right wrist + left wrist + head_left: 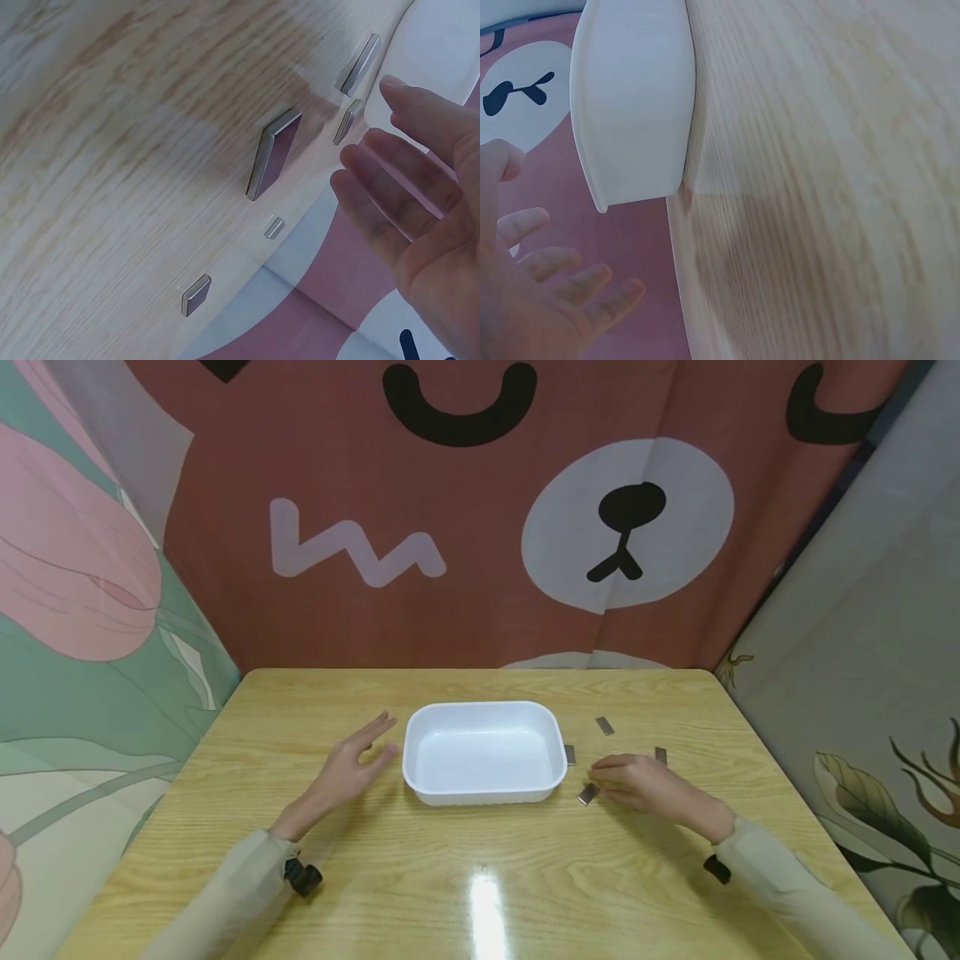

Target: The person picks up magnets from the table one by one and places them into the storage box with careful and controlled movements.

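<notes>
Both hands I watched remotely were empty: the left hand (343, 772), fingers loosely spread, just beside the white rounded-corner tray (483, 760); the right hand (633, 783), fingers relaxed, near metallic rectangular blocks (276, 155) lying right of the tray, spaced, I judged, for reaching singly

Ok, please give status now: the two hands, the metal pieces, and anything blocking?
Left hand empty, left of white tray. Right hand empty, near metal pieces. Five pieces on table, right of tray. No obstacle seen.
</notes>
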`<state>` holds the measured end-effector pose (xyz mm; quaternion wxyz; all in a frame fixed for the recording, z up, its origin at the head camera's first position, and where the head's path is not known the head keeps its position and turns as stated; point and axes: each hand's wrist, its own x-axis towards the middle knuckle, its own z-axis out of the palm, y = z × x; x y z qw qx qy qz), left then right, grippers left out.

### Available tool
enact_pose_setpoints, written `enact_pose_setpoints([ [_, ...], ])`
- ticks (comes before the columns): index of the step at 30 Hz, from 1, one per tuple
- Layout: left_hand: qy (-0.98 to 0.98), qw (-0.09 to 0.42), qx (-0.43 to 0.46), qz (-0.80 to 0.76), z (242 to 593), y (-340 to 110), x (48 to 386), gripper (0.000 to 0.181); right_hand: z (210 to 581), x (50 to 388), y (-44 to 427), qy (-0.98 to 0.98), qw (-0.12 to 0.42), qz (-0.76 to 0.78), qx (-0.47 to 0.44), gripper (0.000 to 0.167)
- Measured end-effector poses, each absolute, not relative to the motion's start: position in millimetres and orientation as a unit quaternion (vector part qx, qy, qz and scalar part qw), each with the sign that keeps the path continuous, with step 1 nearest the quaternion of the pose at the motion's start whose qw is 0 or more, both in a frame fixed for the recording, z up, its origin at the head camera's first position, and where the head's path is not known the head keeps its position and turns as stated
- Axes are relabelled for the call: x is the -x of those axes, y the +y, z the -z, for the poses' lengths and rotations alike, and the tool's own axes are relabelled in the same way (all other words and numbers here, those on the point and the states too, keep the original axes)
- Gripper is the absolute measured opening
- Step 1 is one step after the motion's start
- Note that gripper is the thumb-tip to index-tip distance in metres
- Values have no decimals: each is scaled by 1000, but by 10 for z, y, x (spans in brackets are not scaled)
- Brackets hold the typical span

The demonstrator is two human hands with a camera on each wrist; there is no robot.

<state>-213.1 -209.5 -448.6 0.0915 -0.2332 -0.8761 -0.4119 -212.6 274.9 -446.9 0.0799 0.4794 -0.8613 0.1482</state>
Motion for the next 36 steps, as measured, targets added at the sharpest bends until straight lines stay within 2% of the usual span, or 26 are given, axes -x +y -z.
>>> enact_pose_setpoints([
  [24,-873,112,252,403,4601,-2033,2151,51,4554,2122,2653,-885,17,-124,-448,28],
  [36,-873,98,260,402,4599,-2004,2148,48,4580,2149,2642,-883,28,-142,-447,22],
])
